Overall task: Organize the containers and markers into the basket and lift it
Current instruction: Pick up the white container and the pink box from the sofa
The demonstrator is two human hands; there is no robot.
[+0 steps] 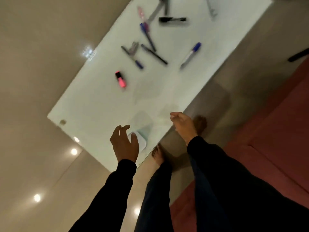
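Glass table top (103, 104), pale and frosted, tilted across the head view, feet and floor visible beyond its near edge. Left hand (124, 144) hovering over the near corner, fingers spread and loosely curved, holding nothing, apparently reaching for a clear rounded container (142, 131) just beside it; blurred, so contact cannot be told. Right hand (183, 124) above the near edge, fingers relaxed and slack, gripping nothing. Markers scattered, none yet gathered, no basket in view. Pink highlighter (120, 79) alone toward the middle, long axis slanting, black cap toward the far end. Blue-capped white marker (191, 54) near the right edge, cap pointing to the far right corner. Crossed cluster of dark pens (153, 52) mid-table, lying at odd angles, likely dropped loose rather than arranged. Black marker (172, 19) farther off, lying crosswise. More grey pens (157, 9) at the far end, too blurred to sort. Task judged barely begun.
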